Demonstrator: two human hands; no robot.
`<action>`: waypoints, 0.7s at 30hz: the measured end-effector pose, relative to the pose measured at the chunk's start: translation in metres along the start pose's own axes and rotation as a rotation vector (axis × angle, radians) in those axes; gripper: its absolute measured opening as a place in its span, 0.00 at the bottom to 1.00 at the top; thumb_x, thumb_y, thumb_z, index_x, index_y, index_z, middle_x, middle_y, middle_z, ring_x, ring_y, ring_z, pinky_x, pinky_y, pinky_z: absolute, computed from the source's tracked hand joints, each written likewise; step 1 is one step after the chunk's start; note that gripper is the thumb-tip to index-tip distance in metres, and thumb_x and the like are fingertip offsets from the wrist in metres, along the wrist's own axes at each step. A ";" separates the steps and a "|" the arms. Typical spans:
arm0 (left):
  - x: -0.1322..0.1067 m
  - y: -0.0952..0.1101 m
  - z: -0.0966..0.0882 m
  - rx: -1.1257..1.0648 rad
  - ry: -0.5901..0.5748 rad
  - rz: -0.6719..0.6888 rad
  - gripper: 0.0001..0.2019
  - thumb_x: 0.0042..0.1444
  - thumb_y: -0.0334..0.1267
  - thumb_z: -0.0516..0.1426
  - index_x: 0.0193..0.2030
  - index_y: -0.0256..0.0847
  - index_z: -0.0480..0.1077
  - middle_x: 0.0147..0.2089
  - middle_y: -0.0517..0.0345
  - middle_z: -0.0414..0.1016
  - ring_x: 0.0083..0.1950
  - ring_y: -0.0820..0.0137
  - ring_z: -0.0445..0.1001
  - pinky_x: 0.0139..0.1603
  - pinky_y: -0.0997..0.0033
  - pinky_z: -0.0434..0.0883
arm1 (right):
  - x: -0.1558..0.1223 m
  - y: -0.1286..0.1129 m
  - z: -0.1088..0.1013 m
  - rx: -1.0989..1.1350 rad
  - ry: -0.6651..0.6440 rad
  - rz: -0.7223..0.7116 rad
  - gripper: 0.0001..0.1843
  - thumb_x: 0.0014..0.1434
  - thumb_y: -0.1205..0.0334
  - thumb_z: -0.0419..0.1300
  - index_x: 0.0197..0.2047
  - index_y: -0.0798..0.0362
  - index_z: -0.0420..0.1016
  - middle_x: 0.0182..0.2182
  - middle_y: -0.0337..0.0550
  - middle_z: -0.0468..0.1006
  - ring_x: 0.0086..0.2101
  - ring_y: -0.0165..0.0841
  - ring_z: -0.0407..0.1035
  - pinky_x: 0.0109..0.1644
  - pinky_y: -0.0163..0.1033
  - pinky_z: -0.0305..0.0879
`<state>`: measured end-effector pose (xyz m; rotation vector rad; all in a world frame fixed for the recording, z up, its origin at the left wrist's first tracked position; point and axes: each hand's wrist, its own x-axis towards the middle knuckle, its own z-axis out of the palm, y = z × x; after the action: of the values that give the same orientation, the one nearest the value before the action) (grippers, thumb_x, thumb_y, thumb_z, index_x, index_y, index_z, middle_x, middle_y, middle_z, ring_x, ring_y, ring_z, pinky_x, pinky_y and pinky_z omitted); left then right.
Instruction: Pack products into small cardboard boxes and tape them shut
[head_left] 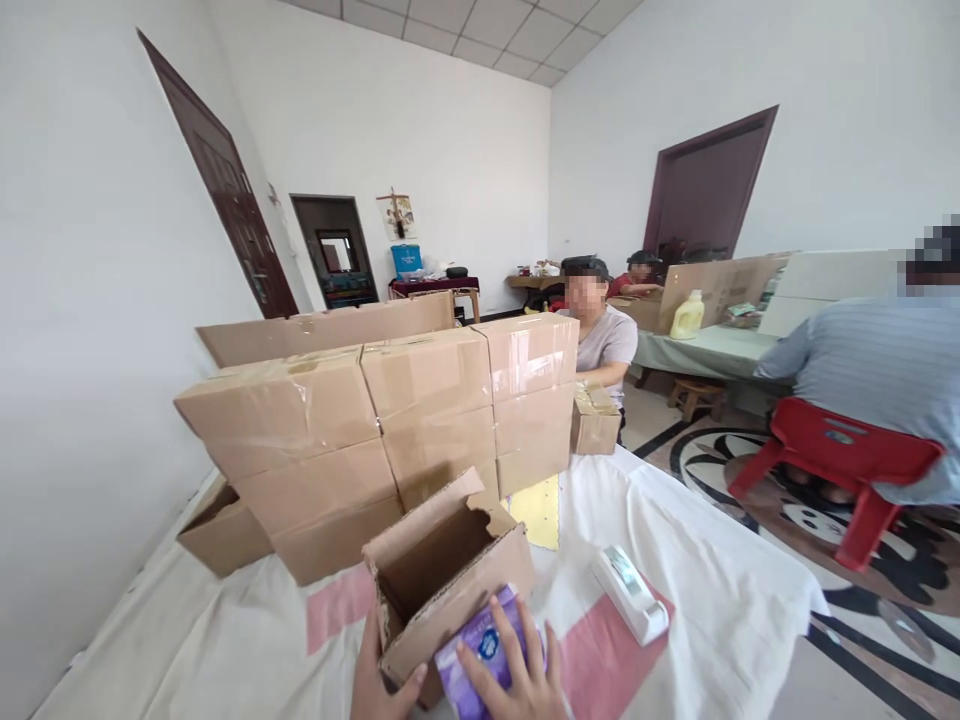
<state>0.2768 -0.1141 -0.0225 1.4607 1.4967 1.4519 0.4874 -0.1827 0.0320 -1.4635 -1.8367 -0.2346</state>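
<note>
White walls (465,130) surround a cloth-covered table (720,600) bearing stacked boxes (431,385). Before them sits an open carton (476,595), near corner clasped by the left hand (379,680); the right hand (521,675) spreads over a purple packet (488,643) beside it. Light pressure should avoid crumpling.

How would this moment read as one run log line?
Left hand: holding open box | right hand: spread over purple packet | packet: outside box | white device: on cloth
</note>
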 end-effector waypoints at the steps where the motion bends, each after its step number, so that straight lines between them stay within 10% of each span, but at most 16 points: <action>1: -0.002 0.002 0.000 -0.019 0.011 0.005 0.45 0.44 0.62 0.65 0.67 0.45 0.63 0.56 0.43 0.77 0.60 0.40 0.74 0.65 0.38 0.69 | -0.001 -0.001 0.006 0.007 -0.025 0.012 0.38 0.54 0.71 0.67 0.61 0.23 0.71 0.62 0.47 0.75 0.59 0.65 0.68 0.52 0.75 0.68; 7: -0.003 0.022 -0.004 -0.076 -0.074 0.018 0.50 0.46 0.52 0.68 0.74 0.46 0.52 0.67 0.44 0.68 0.69 0.44 0.66 0.69 0.41 0.67 | 0.021 0.008 -0.024 0.356 -0.259 0.061 0.43 0.42 0.61 0.69 0.64 0.43 0.70 0.65 0.58 0.63 0.64 0.62 0.60 0.61 0.67 0.64; 13: -0.006 0.023 -0.009 -0.164 -0.137 -0.041 0.54 0.44 0.53 0.70 0.75 0.46 0.50 0.70 0.44 0.63 0.74 0.46 0.59 0.72 0.44 0.62 | 0.085 0.038 -0.137 0.807 -0.743 0.009 0.28 0.50 0.55 0.64 0.56 0.45 0.76 0.54 0.47 0.75 0.56 0.46 0.70 0.61 0.52 0.66; 16: -0.010 0.019 -0.010 -0.182 -0.211 -0.011 0.55 0.44 0.55 0.70 0.75 0.44 0.51 0.72 0.41 0.60 0.76 0.45 0.54 0.74 0.43 0.56 | 0.123 0.031 -0.185 0.622 -0.634 0.109 0.23 0.56 0.49 0.59 0.52 0.46 0.78 0.55 0.50 0.77 0.57 0.46 0.70 0.55 0.48 0.68; 19: -0.012 0.022 -0.010 -0.202 -0.258 0.008 0.56 0.43 0.57 0.70 0.75 0.43 0.51 0.74 0.41 0.57 0.77 0.45 0.50 0.76 0.44 0.53 | 0.167 0.011 -0.192 0.580 -0.480 0.280 0.26 0.65 0.54 0.48 0.63 0.51 0.70 0.61 0.54 0.72 0.57 0.41 0.71 0.50 0.43 0.69; 21: -0.012 0.027 -0.009 -0.239 -0.289 0.025 0.57 0.44 0.59 0.70 0.76 0.44 0.48 0.75 0.42 0.56 0.77 0.46 0.50 0.76 0.46 0.53 | 0.196 0.000 -0.169 0.673 -0.615 0.271 0.28 0.66 0.57 0.46 0.67 0.53 0.64 0.58 0.53 0.75 0.50 0.39 0.75 0.45 0.41 0.70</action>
<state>0.2787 -0.1329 0.0014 1.4724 1.0953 1.3171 0.5514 -0.1304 0.2773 -1.3318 -1.8562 0.9726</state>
